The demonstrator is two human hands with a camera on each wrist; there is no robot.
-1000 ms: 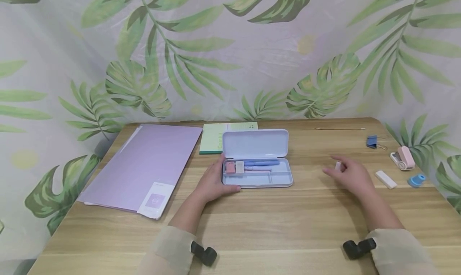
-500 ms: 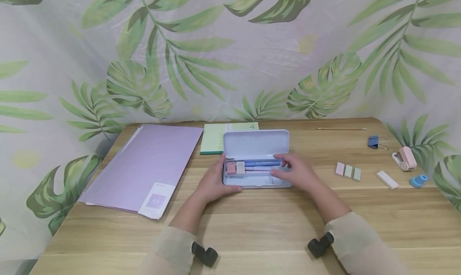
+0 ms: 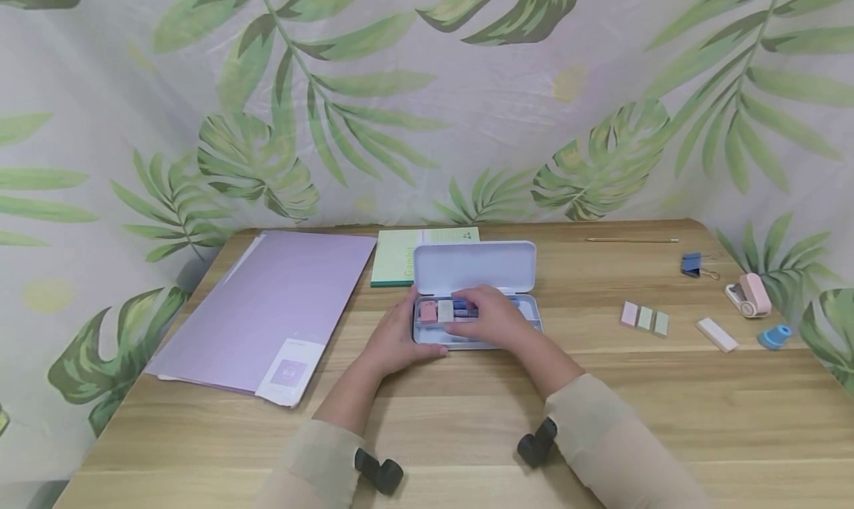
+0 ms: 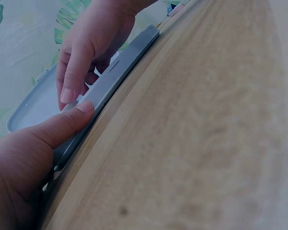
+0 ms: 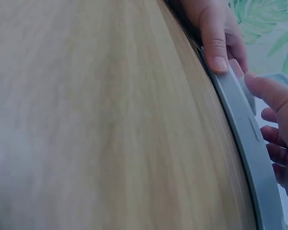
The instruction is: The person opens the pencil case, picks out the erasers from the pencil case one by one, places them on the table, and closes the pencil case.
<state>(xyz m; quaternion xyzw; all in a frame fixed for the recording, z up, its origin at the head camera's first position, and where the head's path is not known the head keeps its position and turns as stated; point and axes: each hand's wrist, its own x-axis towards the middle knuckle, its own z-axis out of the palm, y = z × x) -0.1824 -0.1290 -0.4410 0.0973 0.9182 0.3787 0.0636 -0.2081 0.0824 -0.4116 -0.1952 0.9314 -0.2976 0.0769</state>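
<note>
An open light-blue pencil case (image 3: 474, 267) stands on the table with its lid raised. My left hand (image 3: 394, 333) grips its left end, thumb along the front edge. Inside at the left sit a small pink block (image 3: 428, 312) and a whitish-grey block (image 3: 445, 311), with blue pens (image 3: 462, 304) beside them, partly covered by my right hand (image 3: 492, 316). That hand reaches over the case with thumb and index finger spread at the grey block's near and far ends. In the right wrist view, the right thumb (image 5: 266, 88) overlaps this grey block (image 5: 249, 98).
Right of the case lie a row of small pastel blocks (image 3: 644, 318), a white bar (image 3: 717, 334) and a blue cone-shaped piece (image 3: 775, 336). Beyond are a pink stapler (image 3: 754, 294), binder clip (image 3: 692, 264) and pencil (image 3: 632, 240). A purple folder (image 3: 280, 301) and green notebook (image 3: 394, 253) lie left and behind.
My right hand has moved left from the pastel blocks, over the case's right end, to the grey block inside. The pastel blocks it covered are now visible. My left hand stays put.
</note>
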